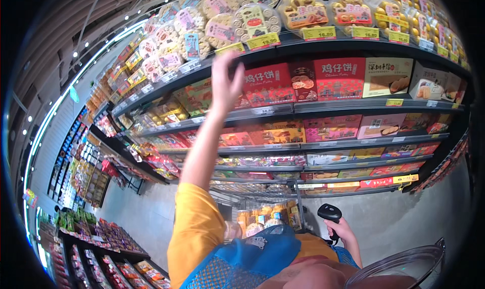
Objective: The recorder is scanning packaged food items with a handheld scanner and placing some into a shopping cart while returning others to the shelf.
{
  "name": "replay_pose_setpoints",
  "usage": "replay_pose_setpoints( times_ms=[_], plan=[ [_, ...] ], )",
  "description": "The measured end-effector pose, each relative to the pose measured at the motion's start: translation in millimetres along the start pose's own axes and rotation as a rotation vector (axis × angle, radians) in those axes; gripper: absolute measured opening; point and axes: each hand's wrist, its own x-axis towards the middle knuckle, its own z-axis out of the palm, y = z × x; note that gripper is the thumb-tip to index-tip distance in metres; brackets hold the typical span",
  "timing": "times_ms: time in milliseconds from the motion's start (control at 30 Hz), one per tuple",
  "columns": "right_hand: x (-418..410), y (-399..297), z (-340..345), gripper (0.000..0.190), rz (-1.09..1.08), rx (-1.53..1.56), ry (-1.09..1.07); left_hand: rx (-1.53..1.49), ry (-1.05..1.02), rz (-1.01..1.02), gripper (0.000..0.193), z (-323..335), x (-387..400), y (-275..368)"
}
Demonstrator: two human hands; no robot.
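My left hand [228, 82] is raised before the shelf unit, blurred, with thumb and fingers apart and nothing seen in it. Its fingertips overlap a yellow price tag [230, 48] on the top shelf's edge; I cannot tell whether they touch it. Just above are round clear packs of pale rolled pastries [223, 30]. Behind the hand, red printed biscuit boxes [267, 82] stand on the shelf below. Low at the right, my right hand [343, 230] grips a black handheld barcode scanner [329, 212] by its handle.
A wire shopping cart [298, 201] holding packaged biscuits [261, 217] stands before me. Clear tubs of round pastries [305, 12] fill the upper right shelf. Left of me, a low display [110, 247] carries bagged snacks. Grey floor [379, 213] lies at the right.
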Motion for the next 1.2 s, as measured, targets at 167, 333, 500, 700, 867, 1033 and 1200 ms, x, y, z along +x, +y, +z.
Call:
replay_pose_setpoints(
  times_ms=[167, 333, 500, 700, 867, 1033, 1200],
  plan=[
    [-1.9, -6.1, -1.9, 0.014, 0.024, -0.012, 0.061, -0.063, -0.185, -0.366, 0.014, -1.0, -282.0, 71.7],
    [9.4, -16.8, 5.2, 0.015, 0.093, -0.095, 0.029, 0.008, -1.351, -0.948, 0.058, -67.6, -625.4, 209.1],
    [34.1, -21.3, 11.1, 0.018, 0.121, -0.173, -0.126, -0.104, -1.580, -0.750, 0.058, -148.2, -736.7, 254.1],
    [70.2, -33.4, 40.7, 0.029, 0.129, -0.219, -0.223, -0.508, -1.657, -1.051, 0.038, -121.7, -711.9, 215.8],
    [78.2, -33.8, 71.1, 0.022, 0.121, -0.284, -0.294, -0.527, -1.873, -0.975, 0.039, -103.9, -693.5, 207.5],
    [67.3, -11.0, 96.1, 0.022, 0.151, -0.212, -0.080, -0.657, -1.580, -1.194, 0.044, -130.6, -723.7, 209.2],
    [45.4, 5.9, 137.8, 0.027, 0.183, -0.179, -0.013, -1.109, -1.489, -1.226, 0.051, -128.1, -755.9, 180.0]
  ],
)
